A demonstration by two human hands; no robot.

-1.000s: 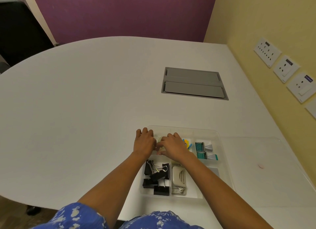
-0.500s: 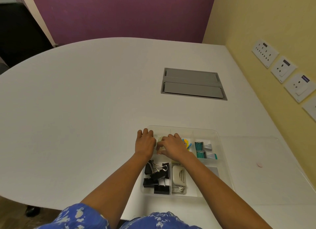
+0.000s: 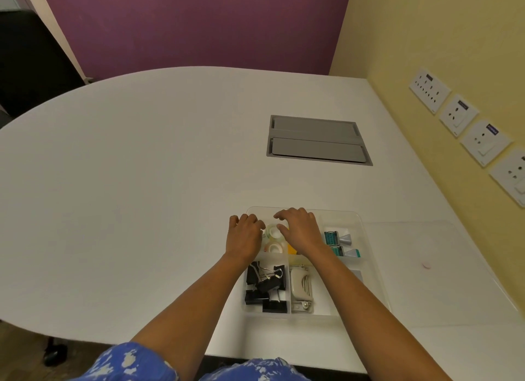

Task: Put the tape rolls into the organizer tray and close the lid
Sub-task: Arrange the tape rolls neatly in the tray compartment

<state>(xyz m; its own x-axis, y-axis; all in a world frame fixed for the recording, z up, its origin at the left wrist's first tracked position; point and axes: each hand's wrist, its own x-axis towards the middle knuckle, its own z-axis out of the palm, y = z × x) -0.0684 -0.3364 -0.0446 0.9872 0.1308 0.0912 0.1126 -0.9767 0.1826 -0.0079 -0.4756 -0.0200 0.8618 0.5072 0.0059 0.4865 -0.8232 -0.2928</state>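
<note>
A clear plastic organizer tray (image 3: 358, 218) sits on the white table near its front edge. In its far-left compartment lie two clear tape rolls, one (image 3: 273, 232) behind the other (image 3: 274, 248). My left hand (image 3: 243, 236) rests at the left rim of that compartment, its fingers curled beside the far roll. Over the compartment hovers my right hand (image 3: 299, 231), fingers spread and lifted above the rolls. The clear lid (image 3: 426, 267) lies flat on the table to the right of the tray.
Other compartments hold black binder clips (image 3: 265, 284), a beige stapler (image 3: 300, 284), teal staple boxes (image 3: 335, 242) and a yellow item. A grey cable hatch (image 3: 316, 140) is set in the table farther back. Wall sockets (image 3: 466, 125) line the yellow wall on the right.
My right hand has lifted and moved slightly away, uncovering the two tape rolls in the compartment. My left hand stayed at the left rim.
</note>
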